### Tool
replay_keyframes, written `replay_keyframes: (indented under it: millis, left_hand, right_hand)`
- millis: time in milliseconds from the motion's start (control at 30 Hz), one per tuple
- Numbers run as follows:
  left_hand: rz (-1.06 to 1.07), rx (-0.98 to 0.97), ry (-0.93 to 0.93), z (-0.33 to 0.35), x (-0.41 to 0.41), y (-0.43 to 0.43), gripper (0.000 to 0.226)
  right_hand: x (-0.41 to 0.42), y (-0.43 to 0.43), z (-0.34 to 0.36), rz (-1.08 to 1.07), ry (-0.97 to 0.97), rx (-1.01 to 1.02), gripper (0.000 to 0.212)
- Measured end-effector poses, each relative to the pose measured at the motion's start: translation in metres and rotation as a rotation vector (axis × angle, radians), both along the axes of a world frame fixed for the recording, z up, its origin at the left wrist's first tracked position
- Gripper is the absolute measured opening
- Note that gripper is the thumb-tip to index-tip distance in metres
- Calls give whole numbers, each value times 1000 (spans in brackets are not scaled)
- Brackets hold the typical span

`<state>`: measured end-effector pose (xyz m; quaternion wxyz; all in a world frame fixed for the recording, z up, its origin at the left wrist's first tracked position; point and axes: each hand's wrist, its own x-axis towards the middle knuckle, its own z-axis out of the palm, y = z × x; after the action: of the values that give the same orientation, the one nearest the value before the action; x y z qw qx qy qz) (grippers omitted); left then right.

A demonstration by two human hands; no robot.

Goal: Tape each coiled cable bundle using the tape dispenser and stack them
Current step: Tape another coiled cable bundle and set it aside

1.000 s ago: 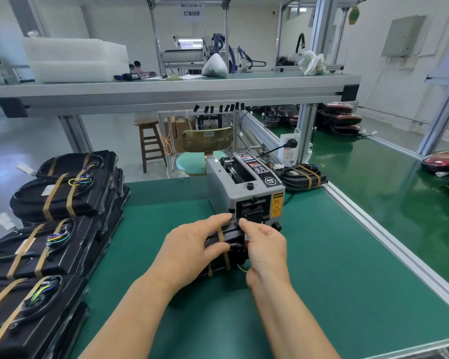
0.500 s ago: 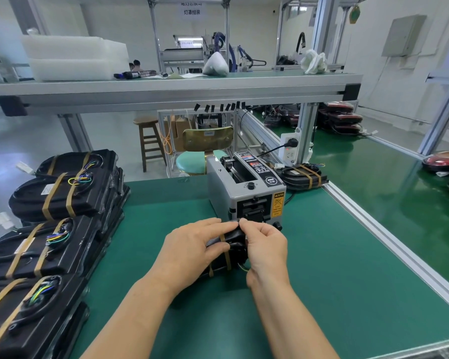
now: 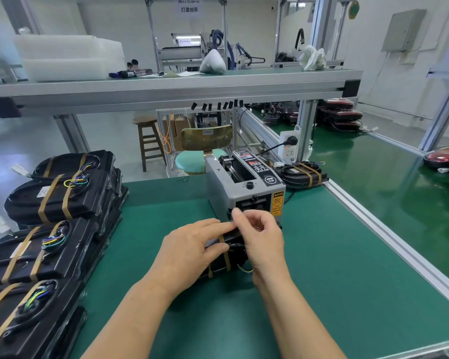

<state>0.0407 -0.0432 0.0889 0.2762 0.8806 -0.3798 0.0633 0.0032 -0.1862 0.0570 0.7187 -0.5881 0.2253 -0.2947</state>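
Bundle (image 3: 230, 252) on the desk (image 3: 329, 257), touching the dispenser (image 3: 244, 187).
Left hand (image 3: 189, 252) has its fingers clamped on it; right hand (image 3: 263, 242) fingers pinch tan tape (image 3: 221, 239) over it. Dispenser stickers read "CAUTION" and "SEMI".

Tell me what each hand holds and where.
Left hand grips the cable bundle over its top left side; right hand pinches its upper edge, near the tape dispenser.

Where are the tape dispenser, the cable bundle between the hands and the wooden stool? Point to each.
tape dispenser (image 3: 217, 189), head view, grey left side.
cable bundle (image 3: 234, 259), head view, black coil.
wooden stool (image 3: 144, 119), head view, round seat.
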Motion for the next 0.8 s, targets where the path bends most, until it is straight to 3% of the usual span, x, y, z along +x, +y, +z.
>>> replay_keyframes:
  millis: [133, 333, 600, 800]
  left_hand:
    - [63, 20, -10, -2, -1, 1, 33]
    - [97, 39, 19, 1, -1, 1, 36]
    - [86, 26, 9, -1, 3, 2, 35]
    - [78, 5, 89, -11, 15, 28, 53]
  right_hand:
    - [4, -3, -6, 5, 58, -75, 5]
    - [7, -8, -8, -46, 59, -128, 21]
    - [6, -6, -12, 9, 57, -167, 9]
    - [8, -10, -9, 2, 92, -279, 16]
